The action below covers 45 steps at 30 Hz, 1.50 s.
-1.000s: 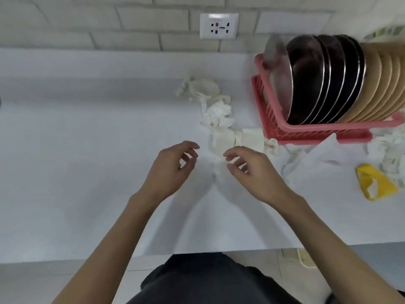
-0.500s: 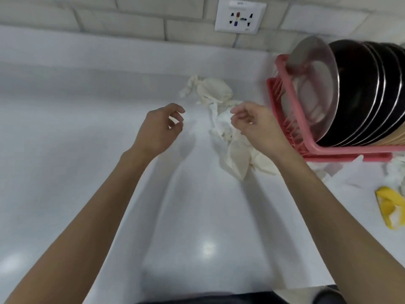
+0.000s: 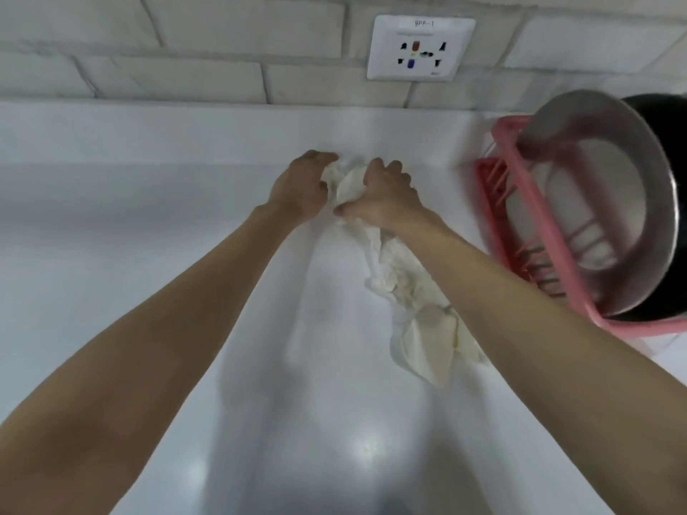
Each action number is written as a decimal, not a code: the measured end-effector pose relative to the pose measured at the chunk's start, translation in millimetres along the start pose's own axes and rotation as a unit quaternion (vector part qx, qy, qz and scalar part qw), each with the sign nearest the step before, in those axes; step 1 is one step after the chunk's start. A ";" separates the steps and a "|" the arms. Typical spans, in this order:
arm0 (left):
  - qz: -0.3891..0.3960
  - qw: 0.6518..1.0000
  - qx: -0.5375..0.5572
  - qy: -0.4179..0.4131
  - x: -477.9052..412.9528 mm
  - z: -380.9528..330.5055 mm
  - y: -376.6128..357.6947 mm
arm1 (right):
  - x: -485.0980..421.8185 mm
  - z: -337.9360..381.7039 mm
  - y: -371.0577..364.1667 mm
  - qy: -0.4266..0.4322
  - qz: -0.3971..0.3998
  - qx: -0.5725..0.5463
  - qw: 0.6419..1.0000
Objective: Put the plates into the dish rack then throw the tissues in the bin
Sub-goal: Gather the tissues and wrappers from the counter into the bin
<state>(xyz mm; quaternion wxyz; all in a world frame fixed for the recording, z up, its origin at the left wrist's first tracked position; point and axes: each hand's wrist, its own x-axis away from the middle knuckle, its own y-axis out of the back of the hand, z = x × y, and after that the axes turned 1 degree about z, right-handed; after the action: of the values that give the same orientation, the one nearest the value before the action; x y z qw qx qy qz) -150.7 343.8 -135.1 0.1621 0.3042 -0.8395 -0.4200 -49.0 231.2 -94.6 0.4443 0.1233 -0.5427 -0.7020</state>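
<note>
Upper centre, the left hand (image 3: 301, 187) and right hand (image 3: 386, 195) each close their grip on the crumpled white paper tissues (image 3: 347, 184) on the white worktop (image 3: 148, 217). The loose tail (image 3: 420, 328) under the right forearm (image 3: 520, 310) could tear off or get left behind beside the pink plastic dish rack (image 3: 520, 202).

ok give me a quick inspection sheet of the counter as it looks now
surface: white counter, glossy, with light glare near the front
job's things: tissues in a crumpled trail on the counter; plates stand on edge in the pink dish rack; bin not in view
clutter: nothing seen
grippers: left hand and right hand both grip the far end of the tissues
cables: nothing seen
surroundings: tiled wall with a socket, nothing plugged in
</note>
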 end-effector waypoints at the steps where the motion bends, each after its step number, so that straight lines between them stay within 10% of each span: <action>1: 0.006 1.000 -0.008 -0.008 -6.5 1.8 -5.0 | -4.2 1.9 -3.7 -0.002 0.002 0.011 1.000; 11: -0.084 0.987 0.128 0.056 -10.9 20.9 -7.6 | -14.3 -26.3 19.1 0.009 -0.069 -0.102 0.992; 24: -0.117 0.875 0.449 0.138 88.1 -23.6 8.1 | 87.6 -40.2 31.6 0.041 -0.115 -0.266 0.956; 45: 0.157 0.838 0.514 0.096 231.7 -198.6 -55.5 | 338.2 -161.4 33.6 -0.016 -0.045 -0.293 0.955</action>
<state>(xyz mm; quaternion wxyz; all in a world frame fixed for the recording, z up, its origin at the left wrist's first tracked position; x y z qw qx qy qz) -201.8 47.7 -57.7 0.1260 0.2465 -0.9516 0.1337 -121.1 -130.9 -22.1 0.4201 0.0006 -0.3147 -0.8511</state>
